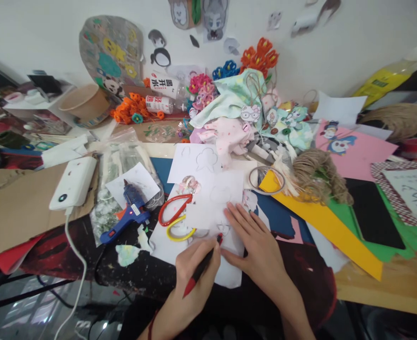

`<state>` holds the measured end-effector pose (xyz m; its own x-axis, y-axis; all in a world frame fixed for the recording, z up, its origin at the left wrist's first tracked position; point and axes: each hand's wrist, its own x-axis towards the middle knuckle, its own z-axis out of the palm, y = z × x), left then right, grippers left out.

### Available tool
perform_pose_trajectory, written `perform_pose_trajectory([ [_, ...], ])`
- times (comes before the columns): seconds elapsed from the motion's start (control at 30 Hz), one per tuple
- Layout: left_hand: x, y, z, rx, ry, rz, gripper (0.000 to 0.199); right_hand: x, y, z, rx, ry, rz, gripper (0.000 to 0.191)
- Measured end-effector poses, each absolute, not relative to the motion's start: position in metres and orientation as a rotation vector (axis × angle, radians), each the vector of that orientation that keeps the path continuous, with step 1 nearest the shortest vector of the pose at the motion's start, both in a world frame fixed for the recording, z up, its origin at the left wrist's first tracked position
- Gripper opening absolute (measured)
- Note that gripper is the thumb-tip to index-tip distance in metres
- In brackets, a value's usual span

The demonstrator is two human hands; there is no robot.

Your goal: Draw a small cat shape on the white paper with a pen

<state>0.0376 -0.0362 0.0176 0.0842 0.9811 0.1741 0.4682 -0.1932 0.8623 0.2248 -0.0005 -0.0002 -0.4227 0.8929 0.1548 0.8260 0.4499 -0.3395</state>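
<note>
My left hand (196, 267) is closed around a black pen with red ends (203, 265). The pen's upper tip meets a small pencil-like sketch on a sheet of white paper (212, 208). Fingers spread, my right hand (256, 238) lies flat on the right side of that paper. Just left of the sheet are scissors with red and yellow handles (175, 210), their blades hidden under the paper. Another white sheet with outline drawings (190, 163) lies behind.
A blue glue gun (132, 212) and a white power bank (73, 182) with a cable sit left. Fabric scraps (226, 134), twine (322, 174), a tape roll (266, 180), yellow card (325, 222) and a dark phone (375, 212) crowd the back and right. Pipe-cleaner flowers (260, 56) stand by the wall.
</note>
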Motion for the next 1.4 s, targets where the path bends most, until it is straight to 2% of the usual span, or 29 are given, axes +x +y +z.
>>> perform_pose_trajectory([
  [0.57,0.0396,-0.0341,0.0206,1.724,1.405,1.058,0.012,0.2246,-0.0005,0.0023,-1.483,-2.408,0.299,0.072],
  [1.4,0.0366,-0.0422,0.0142,1.754,1.428,1.118,0.012,0.2250,-0.0020,-0.0006,-1.480,-2.389,0.314,0.075],
])
